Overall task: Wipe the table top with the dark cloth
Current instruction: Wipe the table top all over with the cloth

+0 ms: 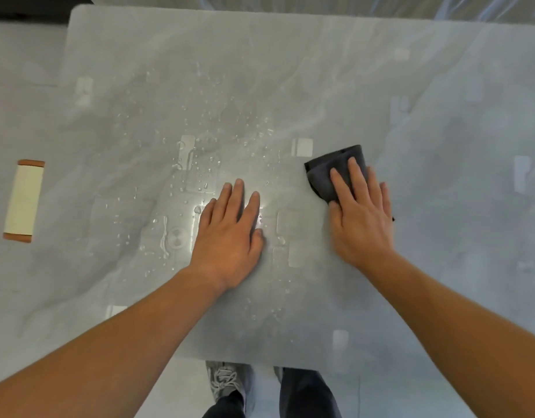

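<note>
While my right hand [361,220] presses flat on the dark cloth [335,173] at the right of the table top [290,55], my left hand [230,233] rests open and empty among water drops [200,116]; most of the wiping looks undone.

Glossy grey tiled floor [19,116] mirroring ceiling lights, clear plastic sheeting [471,7] beyond

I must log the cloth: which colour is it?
Dark grey cloth, plain, under the right hand; head view.
</note>
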A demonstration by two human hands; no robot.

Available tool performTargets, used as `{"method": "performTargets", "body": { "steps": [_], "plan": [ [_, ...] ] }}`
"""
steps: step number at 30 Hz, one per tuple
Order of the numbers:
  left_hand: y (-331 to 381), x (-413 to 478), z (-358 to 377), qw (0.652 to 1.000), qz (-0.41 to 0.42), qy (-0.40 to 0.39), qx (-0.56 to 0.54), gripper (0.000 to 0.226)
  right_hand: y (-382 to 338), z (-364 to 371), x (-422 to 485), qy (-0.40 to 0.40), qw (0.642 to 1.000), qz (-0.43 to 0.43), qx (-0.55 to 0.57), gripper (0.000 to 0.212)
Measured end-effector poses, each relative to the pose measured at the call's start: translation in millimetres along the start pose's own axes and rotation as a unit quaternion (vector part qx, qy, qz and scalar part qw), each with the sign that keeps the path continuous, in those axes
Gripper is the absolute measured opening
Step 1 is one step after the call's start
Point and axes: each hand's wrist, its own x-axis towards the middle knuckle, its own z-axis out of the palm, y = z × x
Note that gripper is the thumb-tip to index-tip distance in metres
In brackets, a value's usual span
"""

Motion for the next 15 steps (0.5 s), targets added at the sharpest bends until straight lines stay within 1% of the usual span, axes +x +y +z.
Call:
{"method": "performTargets", "body": {
  "steps": [1,3,5,7,9,10,11,12,14,15],
  "plan": [
    [-0.6,-0.1,-0.6,1.000,0.004,-0.001,-0.009,0.063,-4.6,1.4,-1.4,0.009,0.999,0.031,0.012,0.054],
    [-2.8,-3.3,-0.8,1.000,0.020,0.003,-0.017,0.061,-19.6,10.2,-25.3,0.021,0.999,0.041,0.006,0.054],
    [-6.6,-11.5,0.9,0.999,0.039,0.023,-0.010,0.061,-33.8,23.9,-67.0,0.007,1.000,-0.009,-0.019,0.055],
    [-9.8,-24.8,3.5,0.998,0.052,0.031,-0.002,0.061,-37.0,34.4,-105.6,-0.027,0.995,-0.083,-0.047,0.056],
    [-12.9,-40.4,7.4,0.998,0.061,0.022,0.002,0.061,-26.2,34.4,-115.0,-0.044,0.987,-0.143,-0.066,0.056],
    [-14.7,-47.8,9.9,0.998,0.063,0.017,0.004,0.062,-19.6,32.3,-109.9,-0.042,0.985,-0.152,-0.071,0.056],
    [-17.0,-54.5,12.6,0.998,0.066,0.013,0.008,0.062,-15.3,29.8,-102.6,-0.037,0.988,-0.135,-0.071,0.056],
    [-19.4,-60.9,15.8,0.997,0.071,0.009,0.014,0.062,-12.8,27.1,-94.5,-0.028,0.994,-0.092,-0.057,0.056],
    [-23.8,-71.1,21.2,0.997,0.076,0.008,0.020,0.061,-16.5,22.4,-82.5,0.000,1.000,0.026,-0.002,0.056],
    [-25.6,-74.9,22.8,0.997,0.079,0.010,0.021,0.061,-23.4,23.8,-81.5,0.012,0.998,0.067,0.015,0.056]
  ]
}}
